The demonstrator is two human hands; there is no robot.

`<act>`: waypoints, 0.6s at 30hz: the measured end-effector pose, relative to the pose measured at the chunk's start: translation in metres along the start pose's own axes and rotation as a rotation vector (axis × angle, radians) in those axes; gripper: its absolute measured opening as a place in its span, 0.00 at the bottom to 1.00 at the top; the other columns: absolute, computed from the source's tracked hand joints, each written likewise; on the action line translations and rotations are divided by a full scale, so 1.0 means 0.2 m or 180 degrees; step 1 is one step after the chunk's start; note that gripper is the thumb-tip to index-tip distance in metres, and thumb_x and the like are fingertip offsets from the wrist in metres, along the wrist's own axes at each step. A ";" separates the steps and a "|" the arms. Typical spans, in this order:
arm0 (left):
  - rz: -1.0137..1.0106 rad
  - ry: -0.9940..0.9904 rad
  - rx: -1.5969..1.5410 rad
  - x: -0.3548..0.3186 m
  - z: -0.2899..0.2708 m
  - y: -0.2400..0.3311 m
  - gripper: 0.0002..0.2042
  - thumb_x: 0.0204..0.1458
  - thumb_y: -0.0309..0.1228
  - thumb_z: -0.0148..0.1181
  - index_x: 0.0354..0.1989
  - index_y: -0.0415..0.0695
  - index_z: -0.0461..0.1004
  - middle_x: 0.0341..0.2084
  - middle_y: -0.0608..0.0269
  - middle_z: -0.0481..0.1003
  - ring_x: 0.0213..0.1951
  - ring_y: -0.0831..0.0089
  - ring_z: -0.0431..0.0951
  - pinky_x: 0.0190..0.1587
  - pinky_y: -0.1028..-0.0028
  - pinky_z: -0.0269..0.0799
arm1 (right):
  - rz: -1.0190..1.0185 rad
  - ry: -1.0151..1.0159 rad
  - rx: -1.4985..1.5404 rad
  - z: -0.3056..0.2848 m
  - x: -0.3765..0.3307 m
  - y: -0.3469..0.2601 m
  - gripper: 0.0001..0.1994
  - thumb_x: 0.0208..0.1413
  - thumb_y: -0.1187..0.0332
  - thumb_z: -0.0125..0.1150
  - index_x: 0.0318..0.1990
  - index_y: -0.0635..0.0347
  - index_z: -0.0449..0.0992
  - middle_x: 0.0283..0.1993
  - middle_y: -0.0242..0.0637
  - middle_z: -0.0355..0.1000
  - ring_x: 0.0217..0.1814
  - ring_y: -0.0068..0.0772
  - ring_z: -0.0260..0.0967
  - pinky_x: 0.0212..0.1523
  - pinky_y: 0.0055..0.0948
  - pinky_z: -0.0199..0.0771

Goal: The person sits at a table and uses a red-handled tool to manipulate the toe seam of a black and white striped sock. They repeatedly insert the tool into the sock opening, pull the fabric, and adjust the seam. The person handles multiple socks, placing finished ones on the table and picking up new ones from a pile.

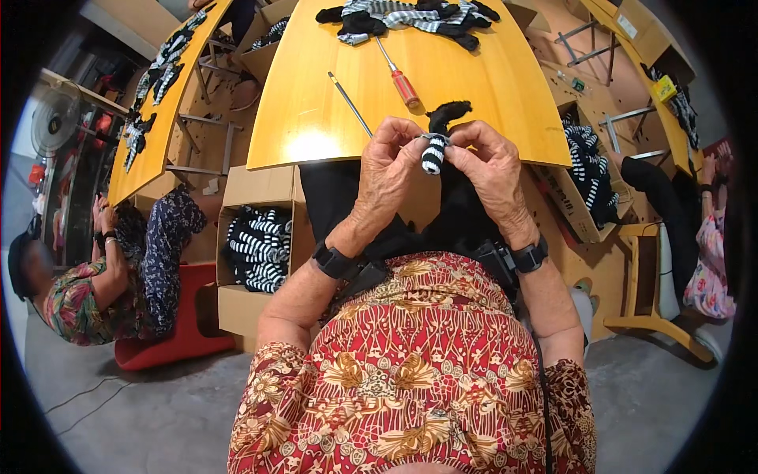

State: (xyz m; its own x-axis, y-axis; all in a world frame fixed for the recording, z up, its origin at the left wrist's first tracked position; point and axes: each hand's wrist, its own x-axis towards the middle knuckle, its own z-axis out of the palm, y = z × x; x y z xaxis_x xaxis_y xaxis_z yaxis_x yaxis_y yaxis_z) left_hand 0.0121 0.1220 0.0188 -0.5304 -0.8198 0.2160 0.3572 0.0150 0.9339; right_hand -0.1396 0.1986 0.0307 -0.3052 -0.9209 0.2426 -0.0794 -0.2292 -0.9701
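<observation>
Between my two hands, near the front edge of the yellow table (308,118), is a black-and-white striped knit piece (433,155). Its striped, rounded end points toward me, and a black part sticks up beyond my fingers. My left hand (392,158) pinches a greyish band at the middle from one side. On the other side my right hand (487,162) grips the same band with thumb and fingers. A screwdriver (405,87) with a red handle lies just beyond my hands. To its left a thin metal rod (347,101) rests on the table, pointing toward my left hand.
A pile of striped and black knit pieces (418,17) lies at the table's far end. Cardboard boxes of striped knits stand at the left (257,316) and right (588,213). People sit at other yellow tables on both sides, one on a red chair (170,336).
</observation>
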 end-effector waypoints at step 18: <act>-0.0418 -0.0204 -0.0255 -0.04 -0.05 0.07 0.07 0.59 0.31 0.57 0.41 0.44 0.67 0.34 0.70 0.72 0.37 0.85 0.70 0.43 0.81 0.67 | -0.0073 -0.0071 -0.0305 0.06 0.00 -0.03 0.05 0.52 0.77 0.61 0.37 0.63 0.73 0.31 0.28 0.71 0.32 0.17 0.70 0.33 0.19 0.70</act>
State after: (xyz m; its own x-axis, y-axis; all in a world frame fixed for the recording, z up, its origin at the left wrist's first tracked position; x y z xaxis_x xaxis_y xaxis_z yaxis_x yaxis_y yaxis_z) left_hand 0.0285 0.1220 0.0265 -0.6237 -0.7733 0.1136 0.3402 -0.1378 0.9302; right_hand -0.1287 0.1965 0.0366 -0.2810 -0.9228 0.2636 -0.1768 -0.2202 -0.9593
